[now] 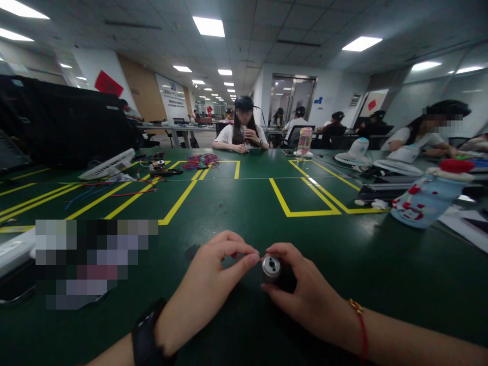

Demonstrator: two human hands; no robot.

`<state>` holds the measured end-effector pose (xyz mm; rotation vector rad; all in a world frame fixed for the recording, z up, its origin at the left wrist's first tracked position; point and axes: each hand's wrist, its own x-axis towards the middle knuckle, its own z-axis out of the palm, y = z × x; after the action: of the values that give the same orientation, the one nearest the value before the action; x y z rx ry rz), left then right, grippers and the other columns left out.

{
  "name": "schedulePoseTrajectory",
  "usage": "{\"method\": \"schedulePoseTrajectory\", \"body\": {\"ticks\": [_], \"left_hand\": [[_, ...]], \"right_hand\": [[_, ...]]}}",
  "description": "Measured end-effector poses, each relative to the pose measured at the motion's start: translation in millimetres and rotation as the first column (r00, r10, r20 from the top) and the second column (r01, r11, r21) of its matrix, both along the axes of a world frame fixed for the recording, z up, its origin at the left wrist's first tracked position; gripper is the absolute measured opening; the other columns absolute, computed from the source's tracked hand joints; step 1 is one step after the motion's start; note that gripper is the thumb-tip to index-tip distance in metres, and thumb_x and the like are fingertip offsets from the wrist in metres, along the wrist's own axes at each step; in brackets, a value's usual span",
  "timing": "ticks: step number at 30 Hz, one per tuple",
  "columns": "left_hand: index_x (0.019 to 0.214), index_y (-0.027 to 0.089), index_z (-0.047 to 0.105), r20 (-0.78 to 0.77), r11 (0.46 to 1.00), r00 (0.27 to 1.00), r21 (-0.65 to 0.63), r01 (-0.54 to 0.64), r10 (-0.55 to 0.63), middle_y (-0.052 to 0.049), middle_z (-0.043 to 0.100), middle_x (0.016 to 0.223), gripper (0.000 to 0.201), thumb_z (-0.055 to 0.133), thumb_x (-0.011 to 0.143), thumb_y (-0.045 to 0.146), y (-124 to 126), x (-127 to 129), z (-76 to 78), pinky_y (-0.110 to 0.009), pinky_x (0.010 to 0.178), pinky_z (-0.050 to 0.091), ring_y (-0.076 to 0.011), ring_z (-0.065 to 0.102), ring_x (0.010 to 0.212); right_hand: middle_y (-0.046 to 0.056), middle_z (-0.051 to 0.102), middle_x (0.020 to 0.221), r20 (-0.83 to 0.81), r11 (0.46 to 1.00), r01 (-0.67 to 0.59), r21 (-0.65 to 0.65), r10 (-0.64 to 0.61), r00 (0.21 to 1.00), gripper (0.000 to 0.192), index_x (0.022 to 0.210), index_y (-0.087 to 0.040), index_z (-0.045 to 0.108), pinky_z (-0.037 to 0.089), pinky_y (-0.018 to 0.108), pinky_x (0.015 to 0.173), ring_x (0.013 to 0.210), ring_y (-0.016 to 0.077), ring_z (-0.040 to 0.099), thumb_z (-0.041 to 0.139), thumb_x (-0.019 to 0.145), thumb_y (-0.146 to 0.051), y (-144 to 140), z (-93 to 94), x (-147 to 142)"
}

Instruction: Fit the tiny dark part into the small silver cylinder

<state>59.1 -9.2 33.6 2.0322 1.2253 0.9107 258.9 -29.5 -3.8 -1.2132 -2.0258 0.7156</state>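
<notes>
Head view shows two bare hands meeting low in the middle of a green desk [244, 203] marked with yellow lines. The right hand [305, 292] has its grip closed around a small metal cylinder [271, 266], with the thumb below and the fingers curled over the top; the round silver end of the cylinder, with small holes in it, faces the camera. The cylinder is just above the desk surface, between the two hands. The left hand [208, 290] has its thumb and forefinger pinched together right at the left edge of the cylinder; I cannot tell if something tiny is held between them. A black watch [147, 333] is on the left wrist, and a red string bracelet [360, 323] is on the right wrist.

To the right, well apart from the hands, a pale blue bottle [427, 198] with red spots lies tilted on the desk. Far across the desk there are a bundle of coloured wires [201, 161], a white fan [109, 165] on the left, and a person [242, 133] who sits facing this way.
</notes>
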Motion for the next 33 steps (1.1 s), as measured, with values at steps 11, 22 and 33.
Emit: {"method": "schedulePoseTrajectory", "body": {"ticks": [11, 22, 33], "left_hand": [[0.101, 0.029, 0.070, -0.205, 0.997, 0.976, -0.007, 0.070, -0.070, -0.004, 0.067, 0.103, 0.020, 0.058, 0.084, 0.032, -3, -8, -24.7, -0.040, 0.088, 0.044, -0.0248, 0.058, 0.098], [0.107, 0.032, 0.066, 0.118, 0.910, 0.985, -0.409, -0.069, 0.128, 0.001, 0.070, 0.107, 0.029, 0.054, 0.086, 0.048, 13, -69, -31.5, -0.033, 0.085, 0.048, -0.0247, 0.062, 0.104], [0.090, 0.031, 0.072, 0.008, 0.934, 0.991, -0.336, -0.126, 0.136, 0.000, 0.074, 0.091, 0.034, 0.053, 0.080, 0.057, 12, -59, -28.3, -0.037, 0.081, 0.049, -0.0287, 0.066, 0.092]], "right_hand": [[0.005, 0.056, 0.114, 0.055, 0.998, 0.040, 0.057, -0.043, 0.998, 0.044, 0.123, -0.023, 0.041, 0.047, 0.030, 0.090, 0.101, 0.0140, 0.056, 0.057, 0.081, -0.028, 1, 5.1, 23], [0.013, 0.062, 0.098, 0.180, 0.645, 0.704, 0.298, -0.762, 0.622, 0.054, 0.117, -0.019, 0.050, 0.048, 0.032, 0.057, 0.068, 0.0195, 0.061, 0.058, 0.075, -0.052, 19, 9.1, 209], [0.015, 0.048, 0.127, 0.229, 0.557, 0.689, 0.463, -0.826, 0.514, 0.073, 0.125, -0.015, 0.044, 0.037, 0.049, 0.098, 0.118, 0.0317, 0.045, 0.062, 0.069, -0.057, 22, -1.9, 210]]}}
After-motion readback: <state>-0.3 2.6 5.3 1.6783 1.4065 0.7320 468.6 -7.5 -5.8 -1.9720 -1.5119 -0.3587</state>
